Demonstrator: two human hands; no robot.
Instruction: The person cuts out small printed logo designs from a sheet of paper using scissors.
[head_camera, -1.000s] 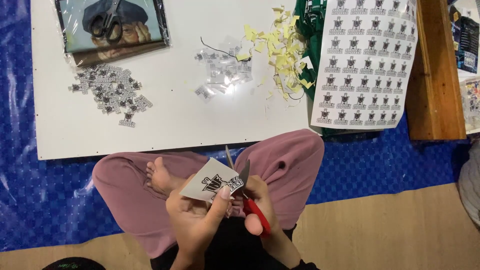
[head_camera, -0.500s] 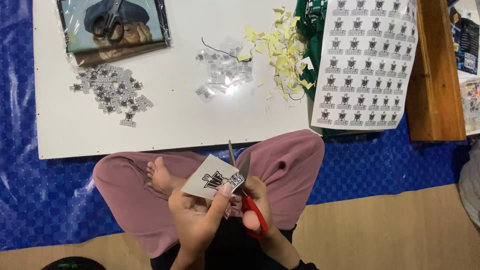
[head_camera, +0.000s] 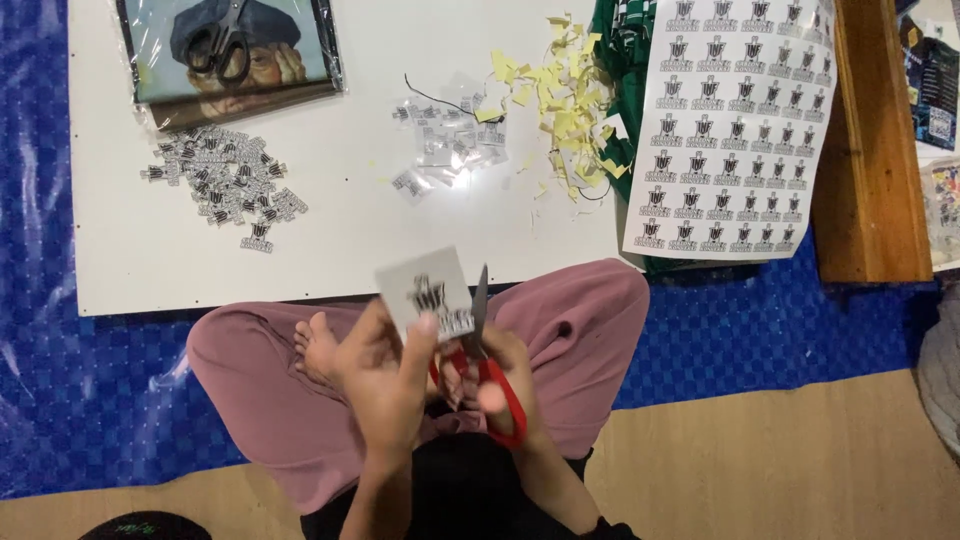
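My left hand (head_camera: 388, 372) holds a small white sticker sheet piece (head_camera: 424, 287) with a black printed emblem, raised above my lap. My right hand (head_camera: 497, 375) grips red-handled scissors (head_camera: 484, 352), whose blades point up along the piece's right edge. I sit cross-legged in pink trousers (head_camera: 590, 320), with a bare foot (head_camera: 318, 345) just left of my left hand. Both hands are close together over my lap.
A white board (head_camera: 130, 260) on blue matting carries a pile of cut-out stickers (head_camera: 222, 185), clear plastic bits (head_camera: 445, 140), yellow paper scraps (head_camera: 560, 100), black scissors (head_camera: 222, 42) on a wrapped picture, and a large uncut sticker sheet (head_camera: 730, 120). A wooden plank (head_camera: 870, 150) lies right.
The paper piece has been turned and lifted a little in my left hand, and the scissor blades have shifted along its right edge. Everything on the board stayed put.
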